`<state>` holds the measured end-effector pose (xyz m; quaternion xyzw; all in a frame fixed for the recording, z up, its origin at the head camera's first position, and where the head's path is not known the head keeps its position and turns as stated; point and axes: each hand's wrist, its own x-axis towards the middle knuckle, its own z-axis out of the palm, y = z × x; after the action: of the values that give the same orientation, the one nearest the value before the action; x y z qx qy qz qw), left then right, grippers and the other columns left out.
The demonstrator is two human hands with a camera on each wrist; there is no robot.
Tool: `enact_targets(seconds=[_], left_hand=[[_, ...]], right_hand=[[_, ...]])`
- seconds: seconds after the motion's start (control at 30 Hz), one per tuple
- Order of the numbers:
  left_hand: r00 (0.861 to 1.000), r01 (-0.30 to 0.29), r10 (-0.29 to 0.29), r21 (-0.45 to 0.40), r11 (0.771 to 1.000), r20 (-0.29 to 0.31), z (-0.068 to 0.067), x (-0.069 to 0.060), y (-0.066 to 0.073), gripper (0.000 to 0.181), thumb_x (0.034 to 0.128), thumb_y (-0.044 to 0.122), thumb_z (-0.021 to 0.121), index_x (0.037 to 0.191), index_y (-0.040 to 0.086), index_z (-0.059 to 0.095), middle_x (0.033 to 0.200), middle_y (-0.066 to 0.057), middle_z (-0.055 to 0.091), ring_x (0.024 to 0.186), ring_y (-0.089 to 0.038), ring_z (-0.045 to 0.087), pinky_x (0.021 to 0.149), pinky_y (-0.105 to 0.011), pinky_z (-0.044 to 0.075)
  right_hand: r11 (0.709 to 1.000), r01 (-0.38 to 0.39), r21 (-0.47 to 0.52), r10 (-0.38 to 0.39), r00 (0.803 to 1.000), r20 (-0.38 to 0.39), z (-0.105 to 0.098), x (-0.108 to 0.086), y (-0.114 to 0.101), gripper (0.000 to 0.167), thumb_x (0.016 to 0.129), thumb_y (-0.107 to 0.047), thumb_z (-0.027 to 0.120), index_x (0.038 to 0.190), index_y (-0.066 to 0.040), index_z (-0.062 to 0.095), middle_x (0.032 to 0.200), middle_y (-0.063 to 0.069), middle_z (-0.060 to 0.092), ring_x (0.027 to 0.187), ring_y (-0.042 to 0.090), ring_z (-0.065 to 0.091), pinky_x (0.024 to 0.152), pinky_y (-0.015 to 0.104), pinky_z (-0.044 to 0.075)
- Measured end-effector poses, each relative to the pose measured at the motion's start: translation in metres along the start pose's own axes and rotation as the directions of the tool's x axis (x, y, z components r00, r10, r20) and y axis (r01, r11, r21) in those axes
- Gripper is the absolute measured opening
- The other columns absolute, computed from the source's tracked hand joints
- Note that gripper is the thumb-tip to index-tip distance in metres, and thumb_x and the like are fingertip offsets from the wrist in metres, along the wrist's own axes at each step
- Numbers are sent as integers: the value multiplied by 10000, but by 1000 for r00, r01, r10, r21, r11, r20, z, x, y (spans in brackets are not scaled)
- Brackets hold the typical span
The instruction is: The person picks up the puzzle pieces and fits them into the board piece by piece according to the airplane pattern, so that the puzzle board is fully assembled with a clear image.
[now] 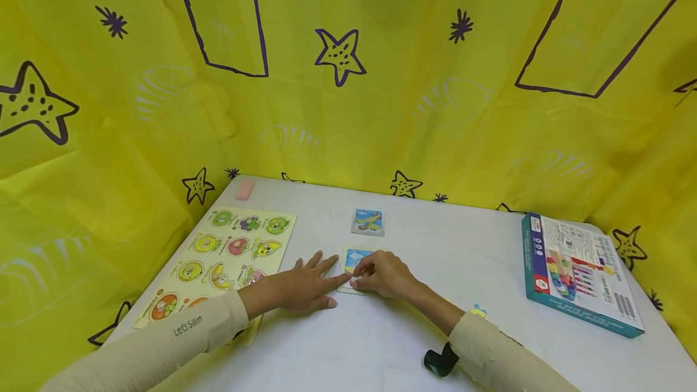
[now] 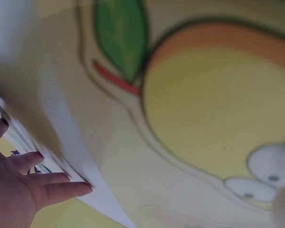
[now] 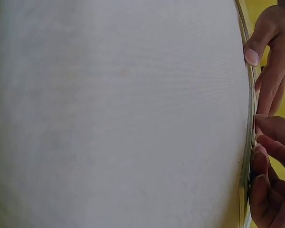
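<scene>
A small picture puzzle board (image 1: pixel 356 256) with a blue sky lies on the white table between the two hands. My left hand (image 1: pixel 305 283) rests flat beside it with fingers spread, its index fingertip touching the board's left side. Over the board's lower part, my right hand (image 1: pixel 383 274) has curled fingers and pinches a small reddish-white puzzle piece (image 1: pixel 353 284), partly hidden by the fingertips. In the right wrist view, the right fingers (image 3: pixel 275 142) press close to the board's edge, near the left thumb (image 3: pixel 251 56).
A fruit picture board (image 1: pixel 283 228) lies left, partly under the left forearm. Beyond the hands is a small airplane puzzle (image 1: pixel 368 222). A pink block (image 1: pixel 245 190) sits back left, a paint box (image 1: pixel 582 277) right. Loose blue-yellow pieces (image 1: pixel 478 311) and a black object (image 1: pixel 440 362) lie near the right forearm.
</scene>
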<state>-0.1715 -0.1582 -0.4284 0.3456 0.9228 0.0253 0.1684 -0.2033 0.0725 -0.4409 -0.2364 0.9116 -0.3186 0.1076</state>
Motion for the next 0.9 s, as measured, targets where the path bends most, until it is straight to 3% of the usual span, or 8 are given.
enact_targets(seconds=[0.5,0.6,0.73,0.9], left_hand=[[1000,16,-16,-2,1000,-9,0,2,0,600,1033,542,444,1584,361,291,1666,-148,218,1466,-547,230,1058,-718,343],[1000,19,-19,-8,1000,-5,0,1,0,602,1032,540,448,1584,354,296,1665,-152,216,1466,-549,225,1058,-718,344],[1000,23,-23,-6,1000,-3,1,0,0,600,1032,535,454,1583,358,296,1665,-151,218,1466,-548,231,1056,-708,356],[1000,31,-31,-9,999,-2,1,0,2,595,1032,526,461,1581,368,296,1666,-144,221,1468,-546,228,1063,-705,352]], right_hand=[[1000,-3,-3,3,1000,5,-3,-1,-1,103,832,-250,831,908,-186,806,668,-104,619,641,71,546,560,248,408],[998,53,33,-55,997,45,-6,-2,2,132,858,-247,809,956,-158,808,684,-93,638,660,72,551,568,233,417],[986,136,101,-145,986,85,-13,-4,12,174,903,-257,763,1017,-131,797,825,-78,711,719,77,560,608,224,456],[969,170,181,-186,979,80,-29,-11,27,209,938,-241,722,1067,-81,764,893,-18,695,680,89,574,611,230,510]])
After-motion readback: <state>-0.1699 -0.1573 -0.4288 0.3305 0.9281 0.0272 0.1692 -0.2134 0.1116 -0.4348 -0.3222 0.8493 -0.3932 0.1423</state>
